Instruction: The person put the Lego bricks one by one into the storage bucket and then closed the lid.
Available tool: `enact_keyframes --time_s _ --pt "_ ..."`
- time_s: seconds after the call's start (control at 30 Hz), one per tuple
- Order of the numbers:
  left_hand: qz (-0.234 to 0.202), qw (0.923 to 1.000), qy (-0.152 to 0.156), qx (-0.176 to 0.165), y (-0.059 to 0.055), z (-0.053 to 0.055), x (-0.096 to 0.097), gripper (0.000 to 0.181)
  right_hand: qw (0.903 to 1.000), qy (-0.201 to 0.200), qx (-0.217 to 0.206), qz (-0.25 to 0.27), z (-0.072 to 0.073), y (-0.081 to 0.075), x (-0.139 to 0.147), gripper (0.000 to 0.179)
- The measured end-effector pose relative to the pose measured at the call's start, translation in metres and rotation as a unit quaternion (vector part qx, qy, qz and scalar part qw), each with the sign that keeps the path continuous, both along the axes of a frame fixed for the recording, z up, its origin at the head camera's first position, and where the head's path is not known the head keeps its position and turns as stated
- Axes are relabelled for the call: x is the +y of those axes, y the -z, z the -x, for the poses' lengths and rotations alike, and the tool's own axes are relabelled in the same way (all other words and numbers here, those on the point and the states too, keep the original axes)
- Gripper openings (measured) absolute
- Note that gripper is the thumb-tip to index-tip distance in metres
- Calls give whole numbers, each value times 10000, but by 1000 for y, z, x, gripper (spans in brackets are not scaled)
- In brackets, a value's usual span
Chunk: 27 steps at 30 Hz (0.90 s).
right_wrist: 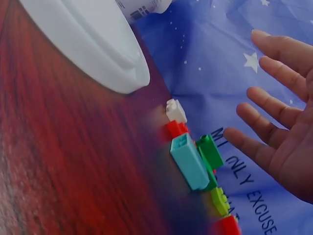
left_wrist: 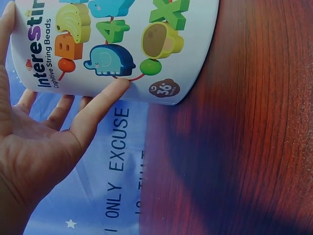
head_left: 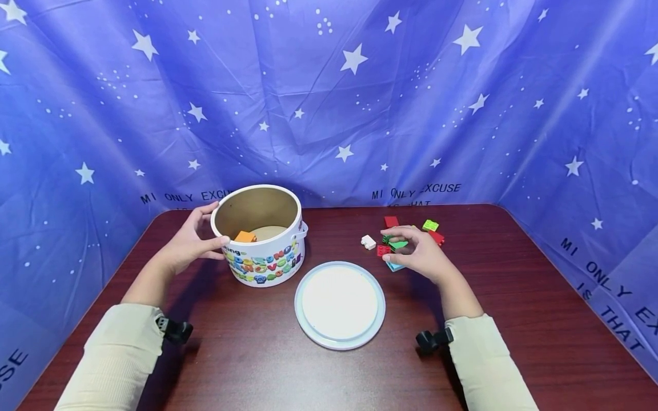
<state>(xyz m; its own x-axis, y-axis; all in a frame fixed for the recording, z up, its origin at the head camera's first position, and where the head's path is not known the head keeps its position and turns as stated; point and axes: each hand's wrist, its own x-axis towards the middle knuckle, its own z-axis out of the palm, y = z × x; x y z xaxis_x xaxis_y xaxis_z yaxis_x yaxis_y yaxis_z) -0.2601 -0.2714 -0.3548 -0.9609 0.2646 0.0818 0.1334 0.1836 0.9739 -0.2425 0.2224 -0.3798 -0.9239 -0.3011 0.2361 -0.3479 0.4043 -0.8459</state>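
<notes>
The left hand (head_left: 187, 240) holds the white cylindrical tin (head_left: 267, 264) printed with coloured letters, its thumb and fingers spread round the near-left wall and rim. Inside the tin, to that hand's right, lies an orange toy brick (head_left: 244, 236). The right hand (head_left: 418, 254) hovers over a cluster of plastic bricks, fingers and thumb apart, with nothing held. Under it are a turquoise oblong brick (right_wrist: 190, 164) and a green brick (right_wrist: 210, 152); to its left, a small red brick (head_left: 383, 250) and, farther out, a white brick (head_left: 368, 242); beyond it, a yellow-green brick (head_left: 430, 225). Between the hands, nearer the person, a round white lid (head_left: 339, 302) lies flat on the dark reddish wooden table (head_left: 247, 365).
</notes>
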Motion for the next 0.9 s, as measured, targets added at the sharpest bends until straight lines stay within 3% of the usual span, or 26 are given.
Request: enact_keyframes --time_s 0.3,0.63,0.9 --pt "26 10000 -9 -7 0 -1 0 87 9985 230 -479 -163 5 15 15 53" --pt "70 10000 -15 -12 0 -1 0 88 9968 236 -697 -307 5 27 26 50" --pt "30 10000 -33 -26 0 -1 0 87 9957 265 -722 -510 0 17 22 45"
